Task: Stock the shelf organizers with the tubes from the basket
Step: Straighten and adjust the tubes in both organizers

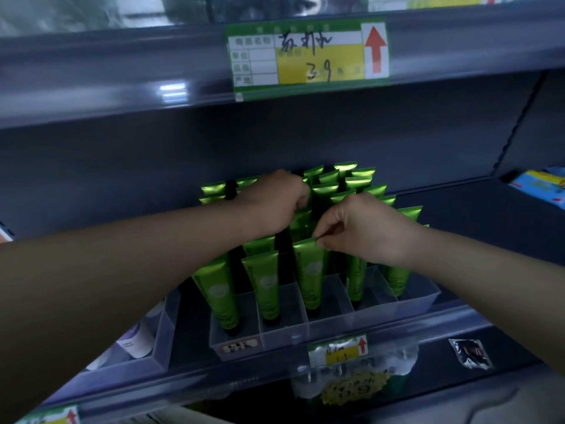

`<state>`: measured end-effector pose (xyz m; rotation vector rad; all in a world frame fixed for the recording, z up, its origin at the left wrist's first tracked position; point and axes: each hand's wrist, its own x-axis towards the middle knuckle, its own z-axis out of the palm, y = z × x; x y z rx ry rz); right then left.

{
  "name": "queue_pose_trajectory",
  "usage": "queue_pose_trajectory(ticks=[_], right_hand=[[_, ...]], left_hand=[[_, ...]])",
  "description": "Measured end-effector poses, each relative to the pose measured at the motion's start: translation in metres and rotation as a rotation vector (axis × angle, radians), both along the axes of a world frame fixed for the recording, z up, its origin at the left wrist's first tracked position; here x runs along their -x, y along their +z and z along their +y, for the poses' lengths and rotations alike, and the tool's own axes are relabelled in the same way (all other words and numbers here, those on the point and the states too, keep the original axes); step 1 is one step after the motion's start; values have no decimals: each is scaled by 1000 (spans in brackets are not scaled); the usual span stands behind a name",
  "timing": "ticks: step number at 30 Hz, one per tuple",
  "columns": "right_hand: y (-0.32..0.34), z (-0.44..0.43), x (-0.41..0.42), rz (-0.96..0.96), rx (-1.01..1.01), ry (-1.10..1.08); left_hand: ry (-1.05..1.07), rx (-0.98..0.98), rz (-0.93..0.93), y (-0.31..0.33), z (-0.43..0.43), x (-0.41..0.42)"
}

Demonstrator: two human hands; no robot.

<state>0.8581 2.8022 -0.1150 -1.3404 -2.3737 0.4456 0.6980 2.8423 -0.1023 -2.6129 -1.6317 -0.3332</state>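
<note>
We find the right hand (367, 228) closed in a pinch: thumb and forefinger grip the flat crimped top of one green tube (309, 270). This tube stands upright, dark cap down, in a middle compartment of the front row of a clear divided organizer (336, 321).

The left hand (275, 200) is further back, its fingers curled in among the tube tops of the rear rows. We cannot tell whether it grips one of them.

The remaining green tubes (266, 286) stand upright in the organizer, crimps up, in several rows from front to back. Front compartments to the left and to the right of the pinched tube each hold a tube. The rear rows are tightly packed, their tops just beside one another.

The organizer rests on a dark grey shelf (477, 215), its front wall near the shelf's front edge. To its left stands a second clear organizer (163, 335) holding a pale bottle (137, 339).

A small label (337, 351) with a red arrow is fixed to the shelf edge below the tubes. A foil sachet (470, 353) is seen to its right. A large green and yellow price label (308, 55), also with a red arrow, is fixed to the edge of the shelf above. A blue packet (541, 186) lies at the far right of the shelf, well apart from the organizer.
</note>
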Motion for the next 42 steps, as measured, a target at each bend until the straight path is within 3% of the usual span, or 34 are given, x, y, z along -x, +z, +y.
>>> queue_pose_trajectory(ticks=[11,20,32,42], right_hand=[[29,10,-16,18,19,-63],[17,17,-12,-55,-93,-76],[8,25,-2,-230,-168,-10],[3,25,3,-88,-106,-16]], left_hand=[[4,67,-55,5,6,7],[174,65,-220,24,28,9],[168,94,-170,1,41,-16],[85,71,-104,2,39,1]])
